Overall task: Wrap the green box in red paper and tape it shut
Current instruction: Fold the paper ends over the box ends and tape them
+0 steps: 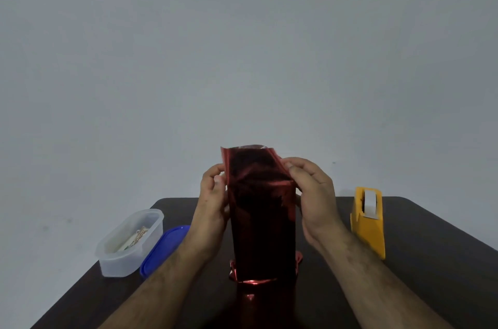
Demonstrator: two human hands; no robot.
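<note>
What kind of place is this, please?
Probably a plain indoor room with a craft or gift-wrapping table: a dark table against a bare grey wall, holding a yellow tape dispenser and a clear plastic container.

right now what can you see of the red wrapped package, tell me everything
The red wrapped package stands upright on the dark table, tall and narrow, covered in shiny, metallic-looking red paper with creases. Its bottom end is folded, with crumpled paper flaring out at the base. The top is still open, loose paper rising above the box; no green shows. The left hand and right hand pinch the upper paper edges on either side. No tape is visible on it.
</note>
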